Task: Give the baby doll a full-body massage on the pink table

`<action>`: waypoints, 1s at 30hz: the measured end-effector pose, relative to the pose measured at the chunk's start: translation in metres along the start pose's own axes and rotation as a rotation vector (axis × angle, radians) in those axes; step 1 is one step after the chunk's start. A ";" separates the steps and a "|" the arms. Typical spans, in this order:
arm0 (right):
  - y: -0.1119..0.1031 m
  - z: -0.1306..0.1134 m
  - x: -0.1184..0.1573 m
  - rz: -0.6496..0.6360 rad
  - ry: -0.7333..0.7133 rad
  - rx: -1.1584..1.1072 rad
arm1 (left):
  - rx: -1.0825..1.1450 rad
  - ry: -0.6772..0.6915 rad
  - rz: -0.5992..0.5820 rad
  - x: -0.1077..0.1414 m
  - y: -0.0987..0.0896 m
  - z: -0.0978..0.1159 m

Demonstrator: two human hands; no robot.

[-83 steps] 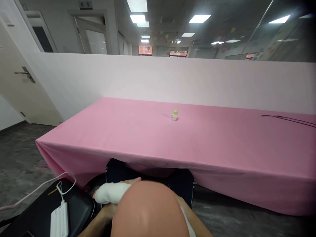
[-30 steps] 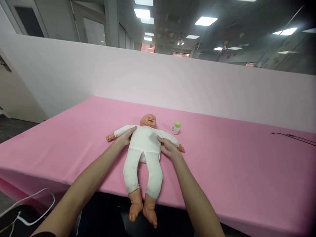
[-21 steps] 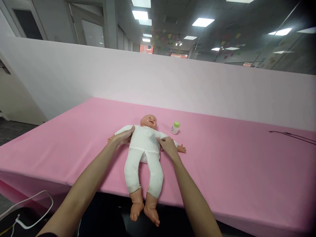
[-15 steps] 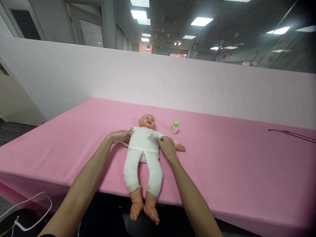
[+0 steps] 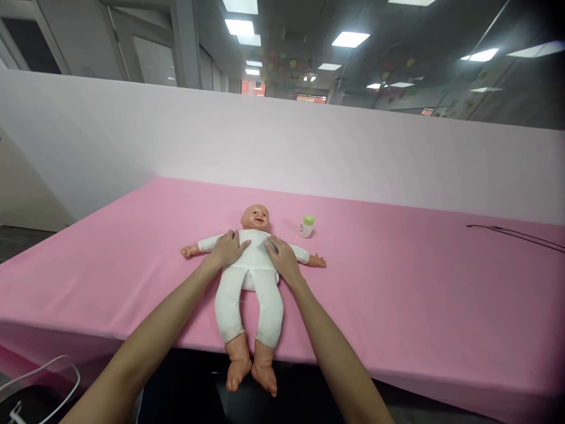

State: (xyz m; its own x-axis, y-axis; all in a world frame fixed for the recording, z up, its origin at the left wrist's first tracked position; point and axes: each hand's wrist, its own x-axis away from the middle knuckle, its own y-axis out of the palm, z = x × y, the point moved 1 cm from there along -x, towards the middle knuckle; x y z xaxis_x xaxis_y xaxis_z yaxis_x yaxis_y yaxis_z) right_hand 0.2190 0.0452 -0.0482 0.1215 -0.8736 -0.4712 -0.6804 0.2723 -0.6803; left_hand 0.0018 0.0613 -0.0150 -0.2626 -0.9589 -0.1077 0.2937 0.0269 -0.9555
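A baby doll (image 5: 255,259) in a white cloth body lies face up on the pink-covered table (image 5: 388,294), its head away from me and its feet over the front edge. My left hand (image 5: 229,247) rests on the left side of its chest, thumb apart from the fingers. On the right side of the chest lies my right hand (image 5: 283,257), fingers slightly bent and thumb apart, holding nothing visible. Both doll arms stretch outward beyond my hands. A small jar (image 5: 306,227) with a green lid stands right of the doll's head.
Thin black cords (image 5: 516,233) lie at the table's right. A white low wall (image 5: 309,147) with glass above runs behind the table. At the lower left, a white cable (image 5: 73,368) hangs near a dark object.
My left hand has moved from the doll's side onto its chest, and the doll's left-side arm now shows stretched out. My right hand has opened flatter on the chest. The view has shifted slightly.
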 end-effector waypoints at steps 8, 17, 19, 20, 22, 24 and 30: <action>-0.058 0.012 -0.029 0.176 0.235 -0.018 | 0.529 0.273 0.035 -0.019 -0.035 0.090; -0.093 0.075 -0.054 0.260 0.202 0.220 | 1.689 -0.319 -0.203 -0.133 0.025 0.184; -0.087 0.090 -0.055 0.171 0.136 0.237 | 1.702 -0.328 -0.220 -0.144 0.034 0.192; -0.085 0.096 -0.056 0.127 0.121 0.240 | 1.711 -0.335 -0.228 -0.147 0.037 0.194; -0.086 0.105 -0.056 0.076 0.114 0.242 | 1.725 -0.346 -0.246 -0.148 0.042 0.192; -0.091 0.107 -0.058 0.073 0.114 0.235 | 1.736 -0.339 -0.286 -0.145 0.039 0.185; -0.079 0.032 -0.067 0.203 0.120 -0.066 | 1.846 -0.058 -0.336 -0.110 -0.019 0.146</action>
State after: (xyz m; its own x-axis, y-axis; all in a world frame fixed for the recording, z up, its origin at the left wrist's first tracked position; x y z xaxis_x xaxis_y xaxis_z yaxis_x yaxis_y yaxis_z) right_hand 0.2880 0.0951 0.0194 -0.1072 -0.8464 -0.5216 -0.7283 0.4240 -0.5383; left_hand 0.1592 0.1255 0.0545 -0.4963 -0.8671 0.0428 0.7460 -0.4007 0.5319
